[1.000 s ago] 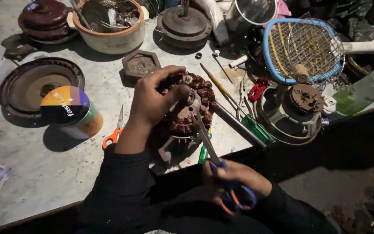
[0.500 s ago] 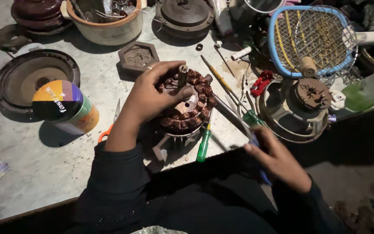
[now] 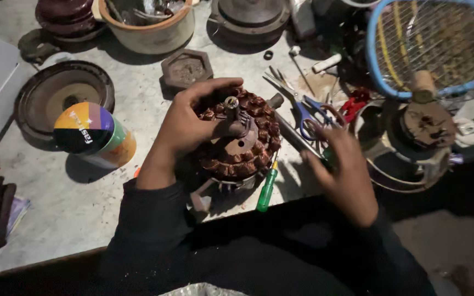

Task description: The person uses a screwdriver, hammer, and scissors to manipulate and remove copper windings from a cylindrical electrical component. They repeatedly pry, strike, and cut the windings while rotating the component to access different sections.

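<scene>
— Scissors have left the right hand (image 3: 342, 174): a second ago it gripped the blue-handled scissors (image 3: 303, 112) low in the frame, and now they lie on the table (image 3: 56, 214) just right of centre, blades pointing to the upper left.

— So is that hand empty?

— It looks so. The fingers are spread and loose over the tools right of centre, near the scissors' handles, grasping nothing I can make out, though motion blur softens the fingertips.

— And the left hand (image 3: 185, 129)?

— It has stayed where it was, clamped over the upper left side of the fan motor stator (image 3: 237, 142) at the centre of the frame. Fingers curl over the copper windings and the thumb presses by the shaft, I judge to keep the round part from rolling or tipping on the table.

— What lies about it?

— A green-handled screwdriver (image 3: 267, 189) sits just below the stator, touching its shadow at the table edge. A multicoloured can (image 3: 95, 134) stands at left, a hexagonal dish (image 3: 186, 68) above the hand, and a blue racket-shaped swatter (image 3: 432, 49) fills the upper right.
</scene>
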